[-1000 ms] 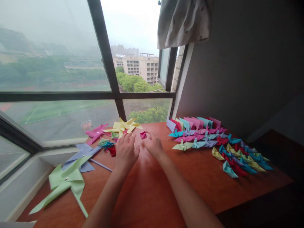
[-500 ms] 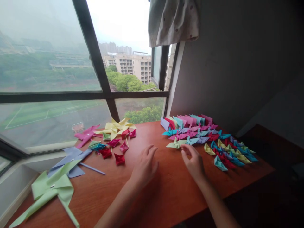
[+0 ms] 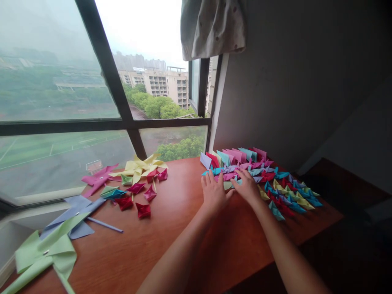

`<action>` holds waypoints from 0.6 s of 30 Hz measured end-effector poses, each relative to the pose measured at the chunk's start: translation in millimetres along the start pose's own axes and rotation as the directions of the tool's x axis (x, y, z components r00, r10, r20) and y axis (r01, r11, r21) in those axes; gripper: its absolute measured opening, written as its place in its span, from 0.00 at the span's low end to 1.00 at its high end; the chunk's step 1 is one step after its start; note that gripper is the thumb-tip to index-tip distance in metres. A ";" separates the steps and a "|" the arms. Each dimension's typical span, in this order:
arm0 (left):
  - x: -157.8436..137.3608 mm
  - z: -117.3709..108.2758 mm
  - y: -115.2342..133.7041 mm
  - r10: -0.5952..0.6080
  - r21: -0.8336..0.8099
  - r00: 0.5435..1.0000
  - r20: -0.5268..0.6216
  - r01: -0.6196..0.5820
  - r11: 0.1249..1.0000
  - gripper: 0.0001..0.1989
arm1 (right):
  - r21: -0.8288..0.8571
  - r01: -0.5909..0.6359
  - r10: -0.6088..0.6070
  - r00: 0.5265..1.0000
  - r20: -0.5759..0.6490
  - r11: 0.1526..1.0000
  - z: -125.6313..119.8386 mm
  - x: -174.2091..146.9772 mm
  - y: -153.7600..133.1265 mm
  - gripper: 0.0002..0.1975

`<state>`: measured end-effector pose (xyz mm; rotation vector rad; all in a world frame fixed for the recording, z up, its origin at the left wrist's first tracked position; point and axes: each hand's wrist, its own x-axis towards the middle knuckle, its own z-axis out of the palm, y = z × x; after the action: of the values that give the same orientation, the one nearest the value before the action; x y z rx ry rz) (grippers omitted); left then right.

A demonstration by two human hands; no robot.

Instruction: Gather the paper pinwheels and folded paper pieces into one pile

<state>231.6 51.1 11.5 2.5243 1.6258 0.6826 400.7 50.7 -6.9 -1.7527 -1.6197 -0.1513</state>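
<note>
My left hand (image 3: 213, 191) reaches over the front left of the rows of folded paper cranes, fingers spread. Close beside it, my right hand (image 3: 246, 188) stretches its fingers over the same cranes. A pale green paper crane (image 3: 227, 185) shows between the two hands, partly hidden by them. Just behind it are a magenta crane (image 3: 229, 177) and a blue crane (image 3: 209, 172) near my left fingertips. Whether the fingers touch the cranes, I cannot tell. More lilac, pink and teal cranes stand behind my right hand.
Upright folded papers (image 3: 234, 155) line the back. Small paper boats (image 3: 290, 195) sit in rows at the right, near the edge of the wooden table (image 3: 183, 241). At the left lie red paper boats (image 3: 143, 210) and pinwheels (image 3: 45, 253) by the window.
Both hands have moved forward and closer together, onto the cranes; the left one has also gone right. The view has turned slightly right.
</note>
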 end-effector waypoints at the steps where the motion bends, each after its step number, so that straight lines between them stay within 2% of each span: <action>1: 2.7 5.1 1.6 -0.016 0.008 1.000 -0.006 0.016 1.000 0.40 | -0.006 -0.004 0.005 1.000 0.008 1.000 3.8 2.6 0.1 0.18; 5: 8.0 17.5 1.2 -0.050 0.018 0.999 -0.021 0.050 0.999 0.35 | 0.024 -0.026 0.025 0.999 0.024 0.999 14.5 8.4 2.1 0.16; 9: 10.7 18.2 -0.9 -0.004 -0.008 1.000 -0.008 0.004 1.000 0.29 | 0.083 -0.044 0.043 0.999 0.013 0.996 19.3 10.4 0.3 0.16; 13: 8.2 11.8 -2.6 0.048 -0.071 0.999 0.019 -0.046 0.996 0.23 | 0.107 -0.078 0.079 0.997 -0.005 0.991 21.3 5.1 -8.0 0.17; 18: -9.7 -8.9 -17.9 0.000 -0.169 1.000 0.003 0.000 0.986 0.24 | 0.234 -0.151 0.152 0.988 0.017 0.960 22.4 -11.6 -39.2 0.17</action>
<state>209.4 48.9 11.2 2.4046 1.4971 0.7802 354.5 51.7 -12.7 -1.6827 -1.4317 0.1091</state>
